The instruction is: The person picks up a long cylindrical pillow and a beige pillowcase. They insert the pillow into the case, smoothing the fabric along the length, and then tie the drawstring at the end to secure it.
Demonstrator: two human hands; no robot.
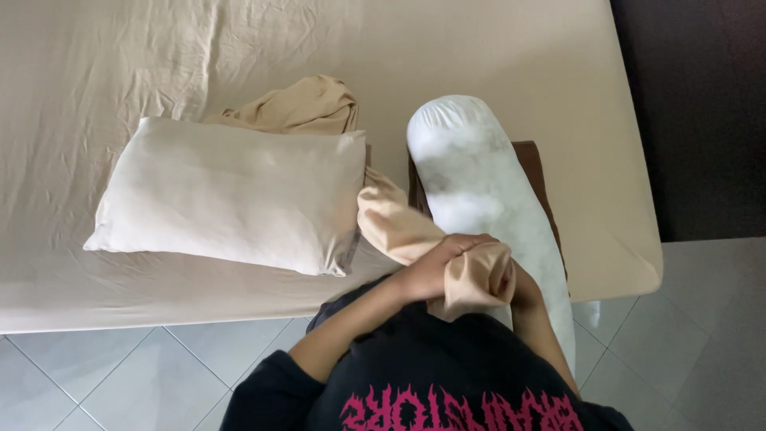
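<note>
Both hands are up at the near end of the white bolster (pixel 479 191), which lies on the bed (pixel 495 56) with its end over the edge. The left hand (pixel 437 267) is closed around bunched tan cover cloth (pixel 399 223); the right hand (pixel 523 291) is mostly hidden behind it, so I cannot tell its grip. Risk: the cloth trails under the pillow (pixel 231 191), so a pull could snag or drag it, and the overhanging bolster might slide toward the tiled floor (pixel 120 375).
</note>
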